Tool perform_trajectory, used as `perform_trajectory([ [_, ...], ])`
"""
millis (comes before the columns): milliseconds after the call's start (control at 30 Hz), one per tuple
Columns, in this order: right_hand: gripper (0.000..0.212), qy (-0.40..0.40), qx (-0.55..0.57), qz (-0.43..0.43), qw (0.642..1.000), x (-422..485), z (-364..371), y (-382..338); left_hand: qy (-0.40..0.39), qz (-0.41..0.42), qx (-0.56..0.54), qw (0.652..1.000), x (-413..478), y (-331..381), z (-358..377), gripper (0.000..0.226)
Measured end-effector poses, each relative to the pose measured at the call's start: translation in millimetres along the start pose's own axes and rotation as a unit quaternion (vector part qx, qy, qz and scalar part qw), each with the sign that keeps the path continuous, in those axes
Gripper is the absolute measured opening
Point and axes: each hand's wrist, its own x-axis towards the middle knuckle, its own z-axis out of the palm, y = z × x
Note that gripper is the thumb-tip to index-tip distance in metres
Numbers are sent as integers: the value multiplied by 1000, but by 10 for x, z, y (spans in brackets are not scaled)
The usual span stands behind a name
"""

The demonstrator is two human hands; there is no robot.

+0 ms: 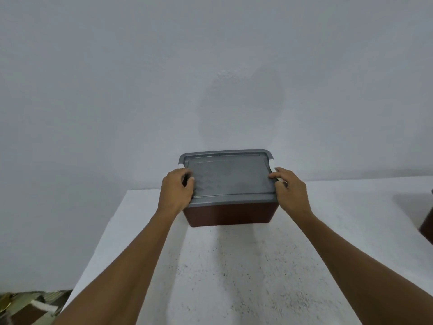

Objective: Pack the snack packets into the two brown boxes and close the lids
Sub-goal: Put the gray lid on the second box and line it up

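A brown box [228,215] with a grey lid [228,177] on top is at the far side of the white table [234,266], close to the wall. My left hand [175,191] grips the lid's left edge, thumb on top. My right hand [290,190] holds the lid's right edge, with its fingers curled over the rim. The lid lies flat over the box, so its contents are hidden. A dark brown shape at the right border [427,225] may be the second box; it is mostly cut off. No snack packets are in view.
A plain white wall [210,66] rises right behind the box. The table's left edge runs diagonally down to the lower left. Beyond it, at the bottom left corner, lies a cluttered heap of greenish and white items [28,306].
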Motion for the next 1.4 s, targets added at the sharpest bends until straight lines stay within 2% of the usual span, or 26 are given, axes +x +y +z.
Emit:
perform_trajectory([
  [300,30,74,26,-31,996,37,27,134,15,-11,-13,1000,102,9,133,31],
  [400,35,78,0,-54,996,115,-23,178,19,-6,-17,1000,151,-9,204,32],
  [533,36,22,-44,-47,998,133,-89,127,19,35,37,999,149,-31,230,22],
  [667,37,-64,-149,-49,985,3,-224,107,30,113,128,985,94,-16,208,29],
  [833,37,-84,-223,-95,967,-271,-490,115,-51,174,166,969,-47,250,345,30],
  [933,32,-81,-267,-125,952,-341,-865,159,-56,192,152,968,-255,576,601,29],
  [1100,20,-18,-301,-130,944,-454,-1709,314,-96,220,165,957,-570,1244,1050,26],
  [1267,21,7,-334,-78,939,-629,-2824,820,-52,205,153,965,-1021,2043,1731,54],
  [1300,21,12,-344,-66,937,-727,-3211,1012,-69,217,145,963,-1208,2395,1972,55],
  [1333,20,5,-345,-59,937,-757,-3292,1099,-103,212,130,963,-1272,2481,2063,53],
  [1400,24,-7,-354,-36,934,-901,-3697,1387,-193,160,77,965,-1528,2952,2374,45],
])
